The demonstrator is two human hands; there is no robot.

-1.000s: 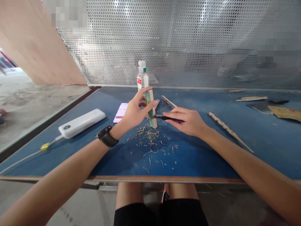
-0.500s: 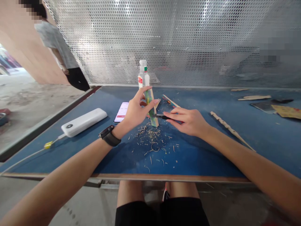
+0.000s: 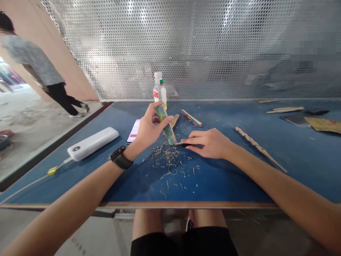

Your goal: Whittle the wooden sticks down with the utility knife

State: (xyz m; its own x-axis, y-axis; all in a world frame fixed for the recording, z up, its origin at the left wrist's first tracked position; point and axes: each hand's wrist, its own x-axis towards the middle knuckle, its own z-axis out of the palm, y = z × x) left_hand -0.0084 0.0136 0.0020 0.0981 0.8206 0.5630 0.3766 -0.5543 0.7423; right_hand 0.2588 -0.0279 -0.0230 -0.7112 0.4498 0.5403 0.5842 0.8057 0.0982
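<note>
While the left hand (image 3: 147, 129) clamps a painted wooden stick (image 3: 165, 124) tilted on the blue desk (image 3: 239, 170), the right hand (image 3: 210, 142) is closed on a dark knife (image 3: 181, 144), whose tip touches the stick's lower end. Wood shavings (image 3: 170, 167) lie just below.

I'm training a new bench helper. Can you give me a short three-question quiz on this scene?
1. True or false: the left hand holds the painted stick standing on end.
2. The knife in the right hand meets the stick at its: A top, B middle, C bottom?
3. What litters the table below the stick?

Key: 1 true; 2 C; 3 shavings.
</note>
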